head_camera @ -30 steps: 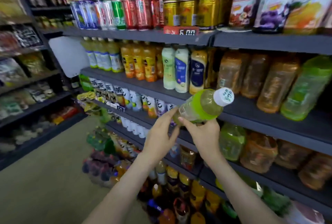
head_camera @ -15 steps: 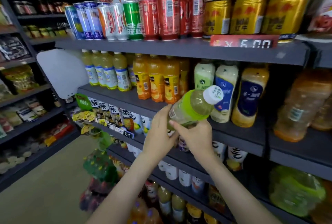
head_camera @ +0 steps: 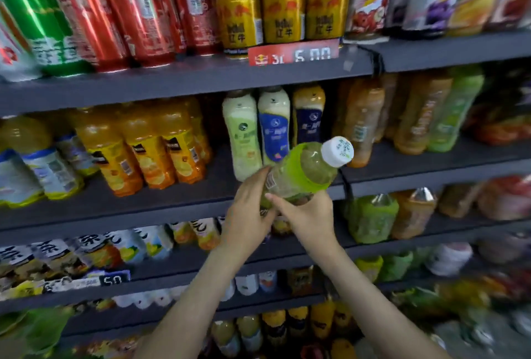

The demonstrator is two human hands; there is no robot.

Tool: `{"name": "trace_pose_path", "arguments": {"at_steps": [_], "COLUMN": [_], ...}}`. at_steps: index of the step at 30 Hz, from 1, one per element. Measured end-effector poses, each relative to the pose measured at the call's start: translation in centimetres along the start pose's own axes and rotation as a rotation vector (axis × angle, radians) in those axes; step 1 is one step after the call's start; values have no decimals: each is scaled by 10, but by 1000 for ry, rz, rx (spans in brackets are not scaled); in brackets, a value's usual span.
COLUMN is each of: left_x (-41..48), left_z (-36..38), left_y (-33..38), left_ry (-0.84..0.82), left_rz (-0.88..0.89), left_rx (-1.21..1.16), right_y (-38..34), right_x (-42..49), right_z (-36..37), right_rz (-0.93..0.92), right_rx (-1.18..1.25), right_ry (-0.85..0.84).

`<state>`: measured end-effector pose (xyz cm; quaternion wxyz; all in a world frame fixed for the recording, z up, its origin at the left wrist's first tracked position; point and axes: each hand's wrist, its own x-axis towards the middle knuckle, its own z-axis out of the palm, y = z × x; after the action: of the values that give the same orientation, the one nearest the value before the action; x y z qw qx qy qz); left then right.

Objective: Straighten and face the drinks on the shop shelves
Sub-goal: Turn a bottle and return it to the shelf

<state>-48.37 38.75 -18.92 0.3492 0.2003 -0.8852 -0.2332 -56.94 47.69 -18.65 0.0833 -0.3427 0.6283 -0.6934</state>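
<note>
A green-labelled tea bottle (head_camera: 304,170) with a white cap lies tilted in the air, cap pointing up and right, in front of the second shelf (head_camera: 143,209). My left hand (head_camera: 247,215) grips its lower body from the left. My right hand (head_camera: 304,215) holds its base from below and the right. Behind it stand three milk-tea bottles (head_camera: 273,128) in pale green, blue and dark blue labels. Orange juice bottles (head_camera: 155,151) line the shelf to their left.
The top shelf carries red cans (head_camera: 138,16), gold cans (head_camera: 281,10) and a red price tag (head_camera: 293,55). Amber and green bottles (head_camera: 425,117) fill the shelf section on the right. Lower shelves hold white-labelled tea bottles (head_camera: 71,255) and more drinks.
The view has swung closer to the shelves and to the right. Both hands keep hold of the green bottle, which has risen slightly toward the milk-tea bottles.
</note>
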Motion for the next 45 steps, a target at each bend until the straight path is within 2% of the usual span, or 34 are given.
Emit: {"name": "trace_pose_path", "arguments": {"at_steps": [4,8,11,18,21,26,33,37,41,45], "left_x": [7,17,28,59,79,113,144,151,156,157], "left_z": [37,70,93,160,196,247,284,291,294,294], "left_y": [30,55,71,114,140,178,194,192,188,188], "left_ry": [-122,-147,-102,56,98,151,285,280,240,166], "left_rz": [95,246,256,221,162,82,-34,-50,-100,-143], "left_rx": [-91,-103,-72,-71,-72,-41,106,183,161,6], "right_y": [-1,1,4,30,39,49,60,68,74,77], "right_x": [-7,3,21,71,98,141,195,202,200,202], "right_z": [-51,-104,-145,-243,-287,-346,-372,-372,-374,-375], "right_rz": [2,-13,-26,-42,-53,1,84,58,25,7], "right_rx": [-42,-124,-167,-219,-267,-417,-605,-584,-554,-572], "right_ry": [142,314,408,483,455,305,161,156,165,159]}}
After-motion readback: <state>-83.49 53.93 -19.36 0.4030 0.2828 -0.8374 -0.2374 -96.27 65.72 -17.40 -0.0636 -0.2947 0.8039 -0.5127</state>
